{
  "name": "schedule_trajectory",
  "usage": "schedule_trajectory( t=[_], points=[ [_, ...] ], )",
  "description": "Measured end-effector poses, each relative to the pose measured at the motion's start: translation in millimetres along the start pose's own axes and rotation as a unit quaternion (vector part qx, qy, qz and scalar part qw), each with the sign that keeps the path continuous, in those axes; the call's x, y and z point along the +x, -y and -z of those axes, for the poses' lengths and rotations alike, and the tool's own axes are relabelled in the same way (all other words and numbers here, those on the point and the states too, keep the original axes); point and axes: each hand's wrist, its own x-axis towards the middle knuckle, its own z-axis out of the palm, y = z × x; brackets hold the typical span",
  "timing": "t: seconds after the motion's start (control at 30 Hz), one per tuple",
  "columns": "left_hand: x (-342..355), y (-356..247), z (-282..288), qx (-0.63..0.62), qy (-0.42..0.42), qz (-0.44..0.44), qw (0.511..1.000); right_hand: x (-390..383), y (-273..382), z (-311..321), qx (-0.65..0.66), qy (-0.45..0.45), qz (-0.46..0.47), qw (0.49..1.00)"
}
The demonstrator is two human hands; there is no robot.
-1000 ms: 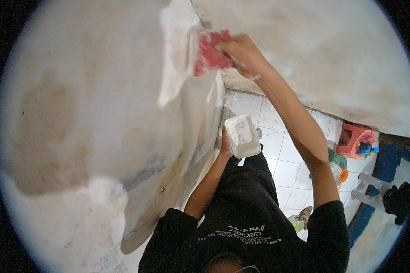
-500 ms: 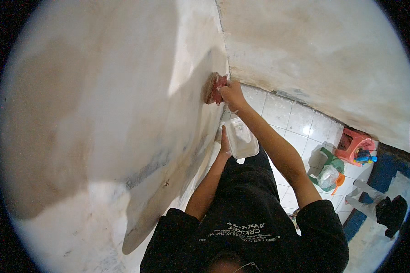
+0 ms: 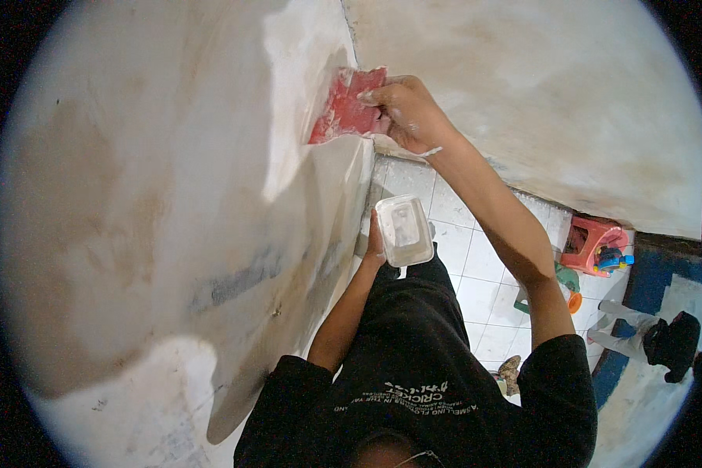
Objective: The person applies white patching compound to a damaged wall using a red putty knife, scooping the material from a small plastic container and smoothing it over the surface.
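Observation:
My right hand [image 3: 407, 111] grips a flat red putty scraper [image 3: 348, 105], smeared with white. The scraper's edge rests against the stained white wall [image 3: 210, 156] on the left, close to the corner. Pale smears show on the thumb and fingers of that hand. Lower down, my left hand [image 3: 376, 238] holds a white rectangular plastic tub [image 3: 405, 232] by its left side, in front of my body. A little white paste shows inside the tub. Most of the left hand's fingers are hidden behind it.
A second stained wall [image 3: 538, 101] meets the first at the corner. On the white tiled floor [image 3: 476, 257] stand a red plastic stool [image 3: 590, 243] and a green stool [image 3: 565, 278] partly behind my forearm. A black bag [image 3: 673, 347] lies by a blue-edged ledge at right.
My right hand and the scraper have moved up along the wall, and the scraper's broad face has turned into view. The tub has shifted slightly left and up.

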Motion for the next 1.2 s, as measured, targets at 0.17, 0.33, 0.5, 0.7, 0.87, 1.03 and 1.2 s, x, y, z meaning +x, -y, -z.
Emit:
schedule_trajectory(
  t=[0.17, 0.33, 0.5, 0.7, 0.87, 1.03, 1.2],
  points=[
    [-17, -12, -13, -0.041, 0.021, 0.007, 0.999, 10, -14, 50, 0.1, -0.055, -0.039, 0.993],
    [-7, 2, 7, -0.036, -0.06, -0.011, 0.998, 72, -75, 97, 0.047, -0.125, 0.049, 0.99],
    [-6, 6, -8, 0.001, -0.071, -0.031, 0.997, 71, -74, 14, -0.409, -0.207, 0.18, 0.871],
    [-10, -5, -45, 0.064, -0.159, -0.042, 0.984, -18, -95, 4, -0.239, -0.144, 0.193, 0.941],
    [-14, -5, -42, 0.086, -0.133, -0.017, 0.987, 47, -162, 67, -0.274, -0.2, -0.033, 0.94],
    [15, 29, -55, 0.079, -0.098, 0.042, 0.991, 68, -245, 124, -0.289, -0.245, -0.047, 0.924],
    [-15, 9, 1, 0.007, -0.072, -0.025, 0.997, 22, -192, 6, -0.219, -0.145, -0.067, 0.963]
  ],
)
